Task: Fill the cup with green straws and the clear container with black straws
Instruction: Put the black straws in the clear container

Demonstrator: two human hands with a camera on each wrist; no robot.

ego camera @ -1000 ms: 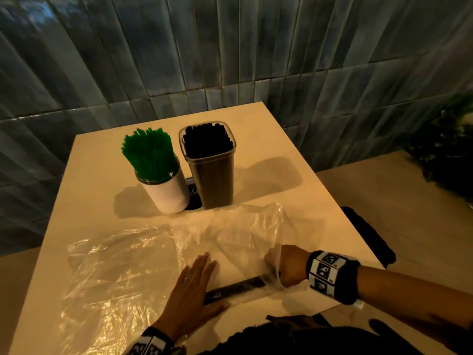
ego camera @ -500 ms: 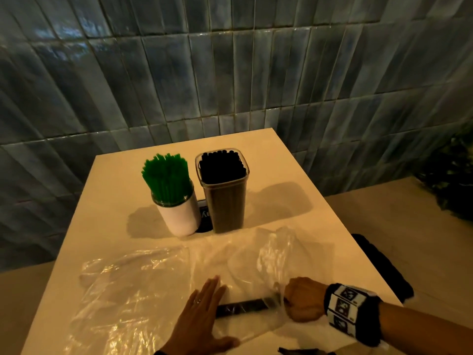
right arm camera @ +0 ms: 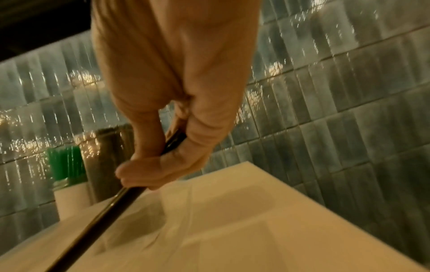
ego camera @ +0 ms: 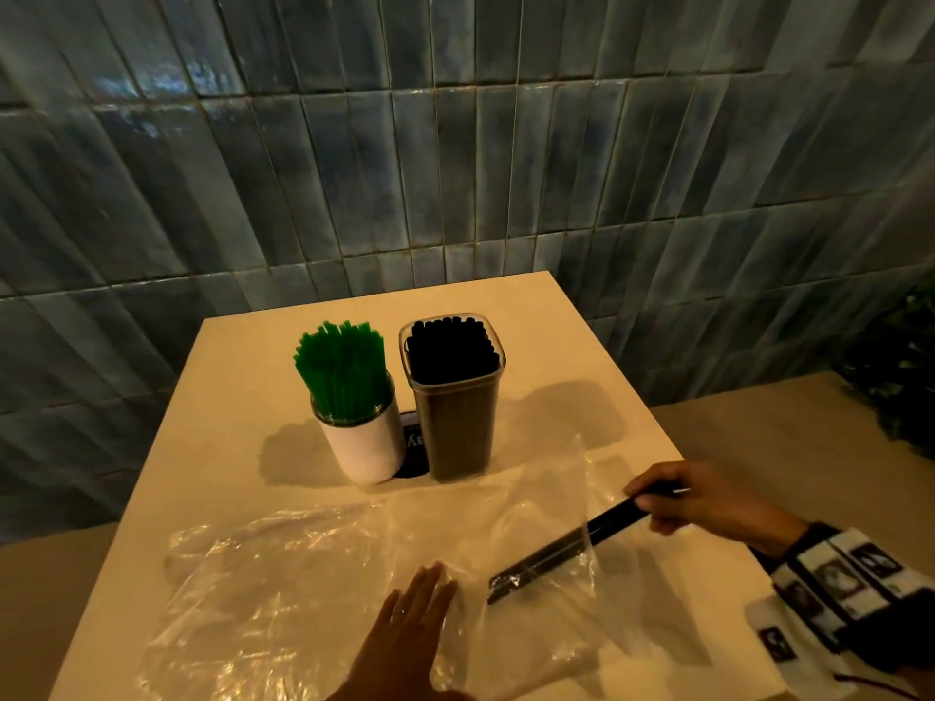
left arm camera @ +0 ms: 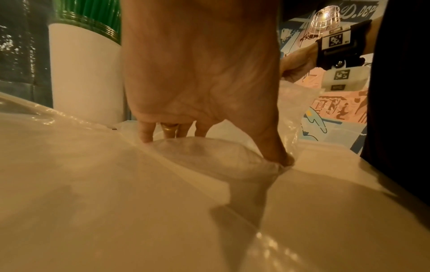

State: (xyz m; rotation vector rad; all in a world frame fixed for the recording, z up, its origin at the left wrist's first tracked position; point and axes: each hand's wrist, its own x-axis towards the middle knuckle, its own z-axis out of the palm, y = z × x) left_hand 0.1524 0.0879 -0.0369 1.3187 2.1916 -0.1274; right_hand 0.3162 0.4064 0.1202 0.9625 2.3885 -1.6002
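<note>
A white cup (ego camera: pixel 362 442) packed with green straws (ego camera: pixel 341 366) stands mid-table beside a clear container (ego camera: pixel 458 427) packed with black straws (ego camera: pixel 450 349). My right hand (ego camera: pixel 673 498) grips a small bundle of black straws (ego camera: pixel 566 541) by one end, its other end still inside a clear plastic bag (ego camera: pixel 536 518); in the right wrist view the fingers (right arm camera: pixel 149 171) curl round the bundle (right arm camera: pixel 97 219). My left hand (ego camera: pixel 405 629) lies flat with straight fingers on the bag, pressing it to the table; the left wrist view shows the fingers (left arm camera: pixel 146 132) on the plastic (left arm camera: pixel 209 156).
A second crumpled clear bag (ego camera: pixel 263 589) lies flat at the front left of the cream table (ego camera: pixel 582 356). A dark round item (ego camera: pixel 412 447) sits between cup and container. Blue tiled wall (ego camera: pixel 455 169) behind; table edge close on the right.
My right hand has moved right and up, drawing the black straw bundle partway out of the bag. My left hand has stayed flat on the bag.
</note>
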